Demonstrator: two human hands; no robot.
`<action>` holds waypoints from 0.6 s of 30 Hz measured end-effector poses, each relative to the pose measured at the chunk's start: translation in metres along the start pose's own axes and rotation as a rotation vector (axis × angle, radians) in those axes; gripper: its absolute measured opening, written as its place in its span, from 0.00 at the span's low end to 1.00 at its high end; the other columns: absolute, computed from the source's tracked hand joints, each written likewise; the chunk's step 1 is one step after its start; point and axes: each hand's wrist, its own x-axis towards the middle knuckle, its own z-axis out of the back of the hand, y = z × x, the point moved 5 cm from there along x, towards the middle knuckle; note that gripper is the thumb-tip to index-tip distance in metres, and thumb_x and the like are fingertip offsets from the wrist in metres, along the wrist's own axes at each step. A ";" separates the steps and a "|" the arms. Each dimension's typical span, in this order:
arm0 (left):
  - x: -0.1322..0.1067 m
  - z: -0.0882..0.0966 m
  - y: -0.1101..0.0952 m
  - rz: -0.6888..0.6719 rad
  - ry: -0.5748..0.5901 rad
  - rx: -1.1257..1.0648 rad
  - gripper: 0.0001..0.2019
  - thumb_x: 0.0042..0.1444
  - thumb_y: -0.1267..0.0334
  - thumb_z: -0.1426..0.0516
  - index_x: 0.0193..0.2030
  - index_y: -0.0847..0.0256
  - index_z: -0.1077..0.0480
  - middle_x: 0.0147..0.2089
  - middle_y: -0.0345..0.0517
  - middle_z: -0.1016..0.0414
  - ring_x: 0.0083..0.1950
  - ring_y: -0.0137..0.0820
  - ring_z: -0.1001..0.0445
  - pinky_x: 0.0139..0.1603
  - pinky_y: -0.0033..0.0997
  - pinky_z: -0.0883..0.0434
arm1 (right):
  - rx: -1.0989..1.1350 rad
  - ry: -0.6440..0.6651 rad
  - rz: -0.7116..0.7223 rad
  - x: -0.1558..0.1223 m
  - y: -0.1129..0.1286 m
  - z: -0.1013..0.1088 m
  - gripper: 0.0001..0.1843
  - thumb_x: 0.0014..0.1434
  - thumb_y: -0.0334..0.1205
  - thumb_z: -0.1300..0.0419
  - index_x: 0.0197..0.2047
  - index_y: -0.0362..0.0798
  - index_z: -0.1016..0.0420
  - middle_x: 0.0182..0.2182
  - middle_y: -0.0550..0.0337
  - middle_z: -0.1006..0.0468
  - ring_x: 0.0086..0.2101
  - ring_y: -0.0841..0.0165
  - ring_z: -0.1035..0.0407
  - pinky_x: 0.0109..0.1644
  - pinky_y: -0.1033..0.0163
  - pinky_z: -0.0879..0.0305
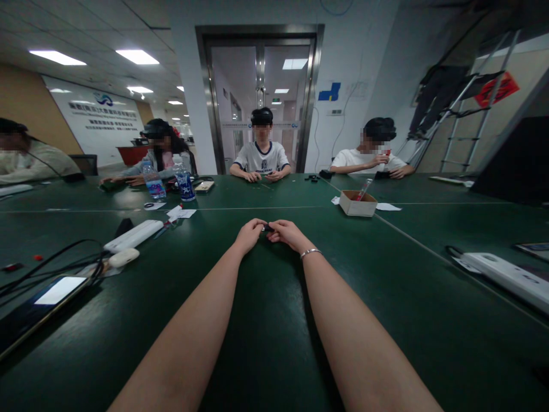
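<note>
Both my arms reach forward over the dark green table (274, 320). Between the fingertips of the two hands is a small black object (266, 228), too small and covered to name. My left hand (250, 236) pinches its left side, where a small shiny bit shows. From the other side, my right hand (288, 234) grips it with thumb and fingers closed together. A silver bracelet (310, 252) circles my right wrist. The hands are close together, low over the tabletop.
Left lie a phone (47, 303), cables, a white power strip (134, 236) and a white mouse-like object (124, 257). Bottles (185, 182) stand farther back. A cardboard box (358, 205) and another power strip (510, 274) are right. Several people sit around the table.
</note>
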 end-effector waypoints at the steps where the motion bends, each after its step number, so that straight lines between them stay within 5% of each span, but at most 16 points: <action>1: 0.000 0.000 0.000 -0.001 0.003 -0.001 0.14 0.53 0.61 0.49 0.43 0.60 0.29 0.33 0.42 0.29 0.27 0.24 0.35 0.24 0.21 0.38 | -0.001 -0.002 -0.001 0.000 0.000 0.000 0.04 0.64 0.30 0.44 0.36 0.38 0.32 0.21 0.52 0.24 0.19 0.73 0.29 0.24 0.73 0.30; 18: -0.004 -0.001 -0.007 0.007 0.021 -0.048 0.14 0.55 0.61 0.51 0.41 0.61 0.29 0.27 0.40 0.33 0.24 0.23 0.37 0.23 0.20 0.40 | 0.012 -0.010 -0.005 -0.001 0.001 0.000 0.05 0.62 0.32 0.41 0.34 0.40 0.31 0.21 0.53 0.24 0.19 0.72 0.29 0.24 0.72 0.29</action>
